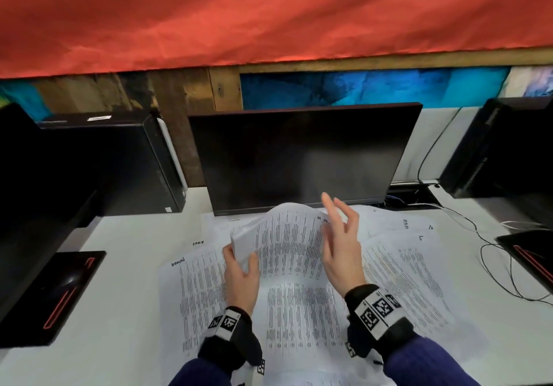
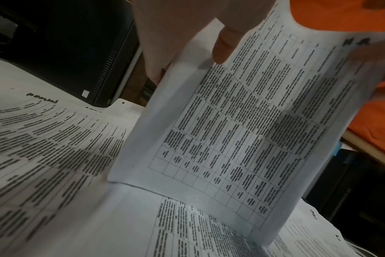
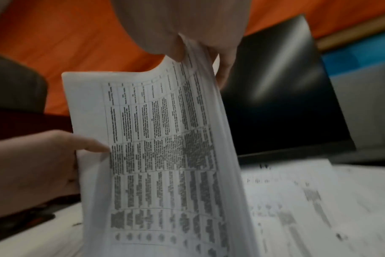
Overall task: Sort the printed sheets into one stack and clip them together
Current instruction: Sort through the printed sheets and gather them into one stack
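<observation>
A bundle of printed sheets [image 1: 287, 242] stands bowed on its lower edge on the desk, in front of the monitor. My left hand [image 1: 239, 277] grips the bundle's left edge, thumb on the printed face [image 2: 224, 47]. My right hand [image 1: 341, 248] pinches the top right edge, the thumb [image 3: 180, 48] in front and fingers behind. More printed sheets lie flat on the white desk [image 1: 119, 266]: one on the left [image 1: 194, 289], one under the bundle [image 1: 299, 319], others on the right [image 1: 413, 275]. No clip is in view.
A dark monitor [image 1: 299, 158] stands just behind the bundle. Black computer towers sit at the left [image 1: 104, 161] and right [image 1: 502, 146]. A black mouse pad [image 1: 54, 295] lies at the left edge. Cables [image 1: 493, 260] trail across the right side.
</observation>
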Demonstrator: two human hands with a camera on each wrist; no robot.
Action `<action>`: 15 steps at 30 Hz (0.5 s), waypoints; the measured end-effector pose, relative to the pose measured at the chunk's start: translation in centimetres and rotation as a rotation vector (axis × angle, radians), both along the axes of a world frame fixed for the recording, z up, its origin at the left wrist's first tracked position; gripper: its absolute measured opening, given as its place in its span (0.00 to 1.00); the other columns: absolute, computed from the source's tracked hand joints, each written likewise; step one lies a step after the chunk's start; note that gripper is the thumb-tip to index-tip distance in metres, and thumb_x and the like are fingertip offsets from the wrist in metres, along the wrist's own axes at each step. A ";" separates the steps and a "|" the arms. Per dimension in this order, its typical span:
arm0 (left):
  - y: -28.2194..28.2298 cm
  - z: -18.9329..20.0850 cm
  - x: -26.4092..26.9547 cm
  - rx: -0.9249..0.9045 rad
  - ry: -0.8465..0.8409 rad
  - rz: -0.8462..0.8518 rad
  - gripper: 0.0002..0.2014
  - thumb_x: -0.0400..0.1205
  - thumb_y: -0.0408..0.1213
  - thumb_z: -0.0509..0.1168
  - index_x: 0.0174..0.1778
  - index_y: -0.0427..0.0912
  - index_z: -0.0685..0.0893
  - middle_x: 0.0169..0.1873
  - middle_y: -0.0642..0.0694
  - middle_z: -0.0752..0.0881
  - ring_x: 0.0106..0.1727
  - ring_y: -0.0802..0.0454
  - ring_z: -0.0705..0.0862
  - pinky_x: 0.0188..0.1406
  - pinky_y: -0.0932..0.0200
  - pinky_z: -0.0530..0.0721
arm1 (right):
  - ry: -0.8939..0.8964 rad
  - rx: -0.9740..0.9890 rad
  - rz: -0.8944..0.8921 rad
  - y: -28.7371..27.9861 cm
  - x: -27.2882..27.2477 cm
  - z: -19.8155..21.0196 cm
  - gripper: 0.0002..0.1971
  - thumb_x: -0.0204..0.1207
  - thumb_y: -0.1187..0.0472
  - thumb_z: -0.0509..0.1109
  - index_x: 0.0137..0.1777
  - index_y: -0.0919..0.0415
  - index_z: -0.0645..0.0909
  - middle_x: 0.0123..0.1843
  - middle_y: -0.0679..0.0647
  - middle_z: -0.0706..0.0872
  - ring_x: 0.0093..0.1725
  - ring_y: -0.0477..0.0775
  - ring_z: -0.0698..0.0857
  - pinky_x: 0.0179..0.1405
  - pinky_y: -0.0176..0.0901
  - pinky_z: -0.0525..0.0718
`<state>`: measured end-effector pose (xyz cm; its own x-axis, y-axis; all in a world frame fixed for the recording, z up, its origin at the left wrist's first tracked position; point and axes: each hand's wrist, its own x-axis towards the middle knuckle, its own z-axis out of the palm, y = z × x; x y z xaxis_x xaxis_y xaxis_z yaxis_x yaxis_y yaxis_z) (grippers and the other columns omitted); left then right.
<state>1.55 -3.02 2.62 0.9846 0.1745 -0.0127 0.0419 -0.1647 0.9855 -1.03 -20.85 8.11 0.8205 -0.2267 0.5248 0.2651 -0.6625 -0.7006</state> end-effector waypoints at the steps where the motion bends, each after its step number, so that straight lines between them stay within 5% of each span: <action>1: 0.0 0.0 0.2 0.004 -0.001 -0.002 0.18 0.85 0.33 0.60 0.69 0.44 0.65 0.52 0.45 0.82 0.44 0.62 0.82 0.32 0.75 0.78 | 0.044 -0.127 0.012 -0.1 0.1 0.2 0.37 0.81 0.70 0.60 0.80 0.34 0.54 0.76 0.49 0.60 0.44 0.41 0.81 0.46 0.28 0.81; 4: 0.3 -0.3 0.7 0.012 -0.004 -0.009 0.15 0.84 0.33 0.62 0.64 0.46 0.66 0.51 0.45 0.83 0.43 0.61 0.83 0.26 0.78 0.80 | 0.140 -0.287 -0.005 -0.4 0.6 0.5 0.39 0.77 0.72 0.59 0.81 0.37 0.57 0.78 0.53 0.56 0.47 0.51 0.82 0.50 0.47 0.86; 7: 0.5 -0.5 1.0 0.017 0.010 -0.028 0.13 0.84 0.35 0.61 0.61 0.50 0.66 0.49 0.48 0.83 0.43 0.63 0.82 0.26 0.77 0.78 | 0.133 -0.224 -0.018 -0.6 0.7 0.8 0.37 0.76 0.75 0.59 0.81 0.43 0.61 0.78 0.53 0.58 0.52 0.50 0.82 0.53 0.45 0.86; 11: 0.6 -1.1 1.3 0.018 0.023 -0.052 0.13 0.86 0.34 0.58 0.61 0.52 0.65 0.45 0.56 0.80 0.42 0.65 0.80 0.34 0.73 0.74 | 0.056 0.180 -0.069 -0.4 0.7 0.1 0.34 0.83 0.69 0.56 0.83 0.43 0.50 0.69 0.44 0.63 0.42 0.40 0.74 0.49 0.23 0.78; 13: 0.9 -2.0 1.4 0.051 0.048 -0.062 0.13 0.86 0.32 0.57 0.63 0.50 0.65 0.47 0.53 0.81 0.42 0.62 0.80 0.36 0.71 0.74 | 0.137 0.455 -0.081 -0.4 0.9 -1.1 0.32 0.85 0.61 0.57 0.83 0.42 0.46 0.70 0.44 0.64 0.49 0.40 0.78 0.59 0.30 0.76; 15: 1.1 -3.4 1.3 0.095 0.093 -0.074 0.15 0.86 0.32 0.55 0.69 0.44 0.67 0.54 0.46 0.82 0.44 0.55 0.81 0.40 0.66 0.76 | 0.327 0.622 0.015 -0.4 0.9 -2.9 0.29 0.85 0.61 0.58 0.82 0.47 0.52 0.73 0.48 0.69 0.64 0.49 0.79 0.69 0.47 0.75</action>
